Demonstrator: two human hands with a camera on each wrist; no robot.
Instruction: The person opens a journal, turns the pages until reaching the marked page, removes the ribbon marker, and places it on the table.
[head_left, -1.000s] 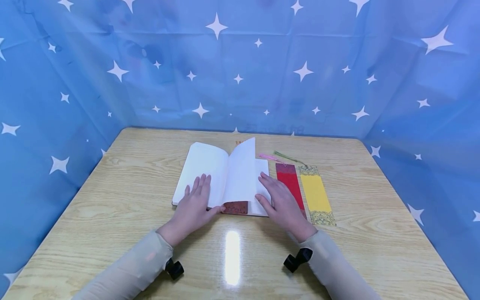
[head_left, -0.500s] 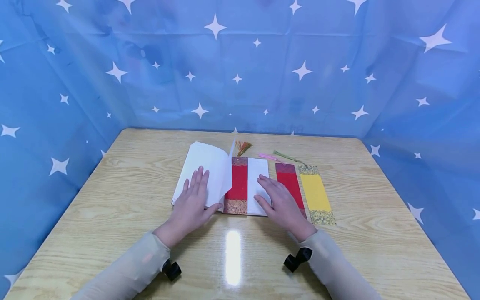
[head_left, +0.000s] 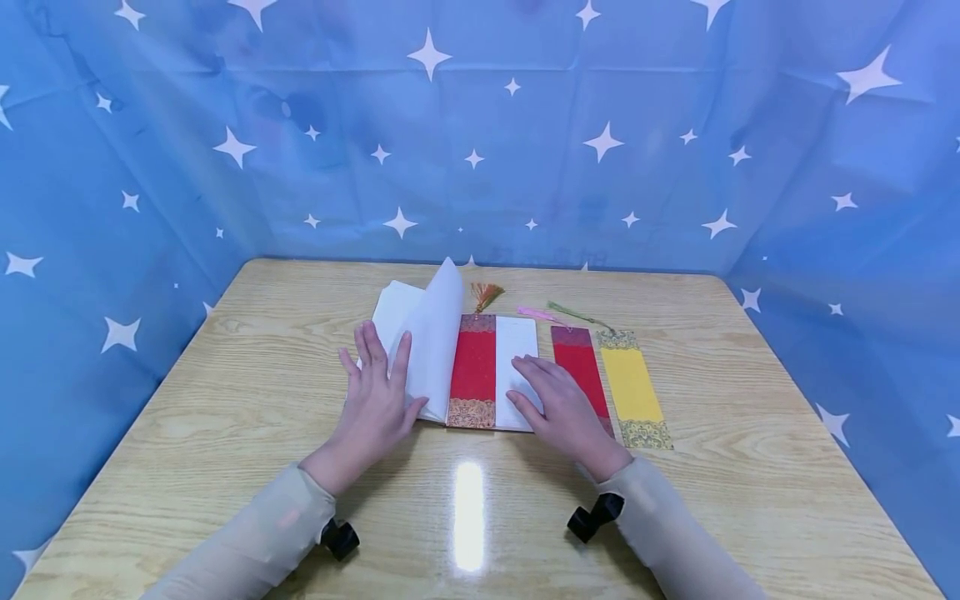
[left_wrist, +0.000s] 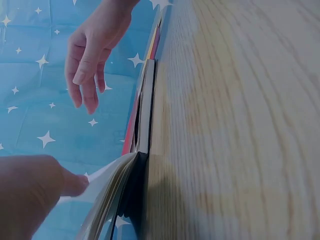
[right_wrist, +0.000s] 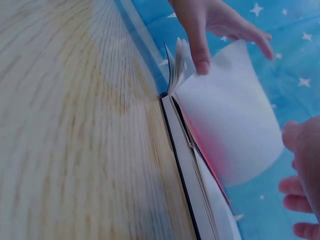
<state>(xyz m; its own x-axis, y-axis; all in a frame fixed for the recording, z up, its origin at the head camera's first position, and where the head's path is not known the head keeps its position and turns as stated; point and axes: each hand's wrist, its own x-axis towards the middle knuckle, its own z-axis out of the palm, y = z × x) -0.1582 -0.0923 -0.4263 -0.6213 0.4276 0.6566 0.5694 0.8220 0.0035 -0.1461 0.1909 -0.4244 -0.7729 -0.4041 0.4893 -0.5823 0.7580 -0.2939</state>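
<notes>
"If the head view is taken first?"

"At centre, a red bookmark [head_left: 474, 367] is laid on a notebook [head_left: 517, 338]; a raised page [head_left: 437, 350] is apparently touched by the left hand [head_left: 372, 414], fingers spread, nothing gripped."

"Left wrist view?"

"Upper left, the right hand [left_wrist: 91, 57] is seen loosely bent, empty."

"Right wrist view?"

"Right of centre, the page is bowed; light, flat-fingered guiding is advised."

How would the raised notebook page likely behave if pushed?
The raised page is probably floppy, since it already curves. It's likely light, looking like one thin sheet. Pushed, it would probably pivot where it joins the notebook.
</notes>
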